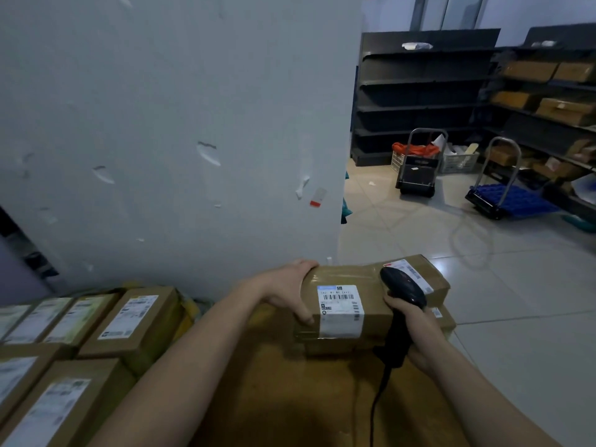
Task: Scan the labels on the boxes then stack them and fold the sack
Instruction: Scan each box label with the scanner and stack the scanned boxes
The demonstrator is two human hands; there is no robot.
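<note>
1. White label [340,309] on the held box [348,285]: barcode visible; printed characters too blurred to read;
2. Labels on the boxes at left [129,317]: print illegible.

Scuffed white wall [167,124] at left, pale tiled floor [483,269], dark metal shelving [419,91] at rear, two platform trolleys [417,175], dim light.
</note>
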